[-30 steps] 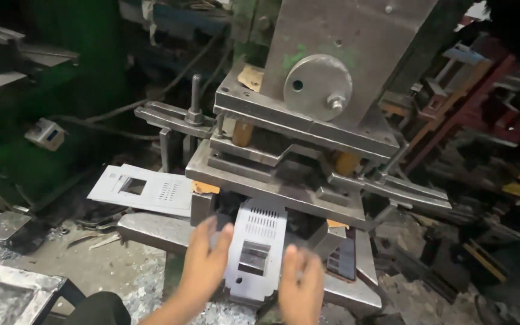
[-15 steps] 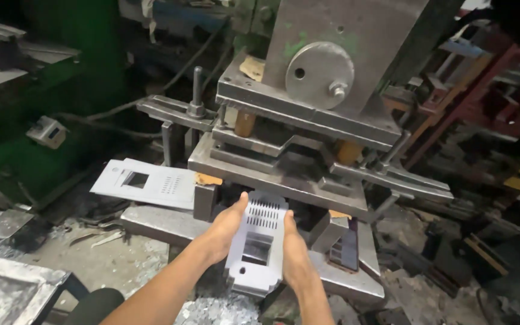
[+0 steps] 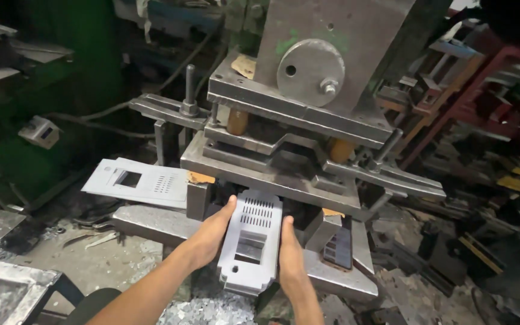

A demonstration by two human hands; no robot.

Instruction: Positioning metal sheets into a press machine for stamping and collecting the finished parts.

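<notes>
Two hands, L [image 3: 210, 235] + R [image 3: 290, 256], grip grey punched plate [image 3: 251, 241] at press [image 3: 308, 120].

Metal plate [image 3: 251, 241] lies on press bed [image 3: 151, 221], betw. left hand [image 3: 209, 238] & right hand [image 3: 290, 256]; its far end under upper die block [image 3: 296, 108]. Second plate [image 3: 136, 182] left of the press.

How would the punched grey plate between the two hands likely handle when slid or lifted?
The grey plate looks like thin sheet metal: probably stiff and light. Its smooth face may slip, so left hand and right hand press its side edges. Cut-out edges are probably sharp.
</notes>
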